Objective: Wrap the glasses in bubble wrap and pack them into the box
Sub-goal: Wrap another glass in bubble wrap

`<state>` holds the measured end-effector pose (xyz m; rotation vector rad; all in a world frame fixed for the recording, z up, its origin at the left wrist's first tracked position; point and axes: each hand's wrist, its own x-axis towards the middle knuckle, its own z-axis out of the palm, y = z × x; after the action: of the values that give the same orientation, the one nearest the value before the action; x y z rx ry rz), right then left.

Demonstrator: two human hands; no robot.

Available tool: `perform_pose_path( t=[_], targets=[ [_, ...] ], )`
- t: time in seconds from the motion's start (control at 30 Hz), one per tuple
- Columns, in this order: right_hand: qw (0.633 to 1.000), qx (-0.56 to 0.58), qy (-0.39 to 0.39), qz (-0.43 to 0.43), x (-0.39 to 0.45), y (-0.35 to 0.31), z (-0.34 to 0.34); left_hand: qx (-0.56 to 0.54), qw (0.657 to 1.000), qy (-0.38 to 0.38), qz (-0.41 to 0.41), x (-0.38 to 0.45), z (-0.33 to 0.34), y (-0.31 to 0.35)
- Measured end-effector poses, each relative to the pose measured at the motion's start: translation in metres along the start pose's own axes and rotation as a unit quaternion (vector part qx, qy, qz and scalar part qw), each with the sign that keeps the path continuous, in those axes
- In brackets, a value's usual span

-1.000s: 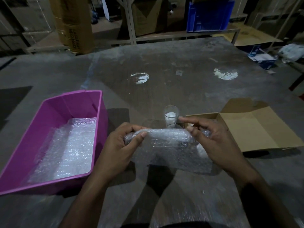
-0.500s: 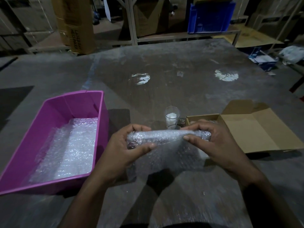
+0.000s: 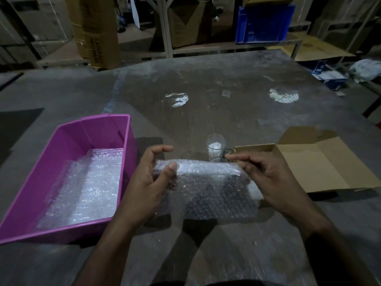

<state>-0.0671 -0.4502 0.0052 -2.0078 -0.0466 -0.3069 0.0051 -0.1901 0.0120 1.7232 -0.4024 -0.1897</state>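
Rolled further than 1 second ago: bubble-wrap roll (image 3: pixel 198 169) now turned another part-turn away from the body, with less loose sheet (image 3: pixel 208 199) trailing toward the wrists than before. Left hand (image 3: pixel 148 182) re-gripped since half a second ago — thumb pressed on the near face of the roll's left end, fingers lifted and curled above it rather than wrapped over the top. Right hand (image 3: pixel 266 174) pinching the roll's right end, index finger stretched along the top edge, remaining fingers curled beneath. Glass itself hidden inside the wrap; only a dark shape showing through the bubbles between the 2 hands, so exact position inside cannot be told.

Just beyond the hands, unchanged: 1 upright glass (image 3: pixel 215 147) with something white inside, and the rim of another glass (image 3: pixel 218 159) close behind the roll, largely hidden. Cardboard box (image 3: pixel 313 168) open, flaps spread, immediately right of the right hand and touching nothing held. Pink tub (image 3: pixel 68 168) left of the left hand, holding more bubble wrap (image 3: pixel 86 186). All resting on the grey bench (image 3: pixel 206 89).

Meaning for the task, as a judgement: wrapping of this glass past halfway, a little loose sheet left to roll, ends not yet tucked. Packing into the box not begun for this piece; at least 2 more glasses waiting unwrapped.
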Motion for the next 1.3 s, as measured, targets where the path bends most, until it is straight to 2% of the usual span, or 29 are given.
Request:
perform_pose_path(
  t=[0.2, 0.3, 0.4, 0.57, 0.7, 0.83, 1.07, 1.23, 1.3],
  targets=[
    [0.996, 0.019, -0.068, 0.062, -0.0025, 0.0015, 0.0038, 0.009, 1.0, -0.022, 0.011, -0.0004, 0.004, 0.0023],
    [0.997, -0.027, -0.036, 0.057, -0.0013, 0.0035, 0.0042, 0.0, 0.999, -0.042, -0.004, -0.0017, 0.0025, 0.0056],
    [0.998, -0.046, -0.035, 0.033, 0.0008, 0.0019, 0.0029, 0.02, 0.998, -0.06, -0.005, -0.0026, 0.0019, 0.0056],
    [0.999, -0.029, -0.04, 0.017, -0.0004, 0.0, 0.0014, 0.055, 0.998, -0.007, 0.028, 0.0036, 0.0002, -0.0012],
    [1.0, 0.013, -0.012, 0.012, -0.0004, 0.0019, 0.0013, 0.066, 0.997, -0.03, 0.036, 0.0061, -0.0014, -0.0009],
    [0.999, 0.036, -0.021, -0.001, 0.0008, 0.0031, 0.0006, 0.011, 1.0, -0.017, 0.006, 0.004, 0.002, 0.0037],
    [0.998, -0.027, -0.05, 0.03, -0.0004, -0.0021, -0.0011, 0.031, 0.999, -0.017, 0.021, 0.0055, 0.0037, 0.0028],
    [0.999, -0.014, 0.007, 0.038, 0.0012, -0.0036, 0.001, -0.001, 0.998, -0.062, 0.004, 0.0017, 0.0033, 0.0056],
    [0.999, -0.03, 0.012, 0.021, 0.0026, -0.003, 0.0003, 0.022, 0.999, -0.045, 0.017, 0.0015, 0.0035, 0.0032]
  ],
)
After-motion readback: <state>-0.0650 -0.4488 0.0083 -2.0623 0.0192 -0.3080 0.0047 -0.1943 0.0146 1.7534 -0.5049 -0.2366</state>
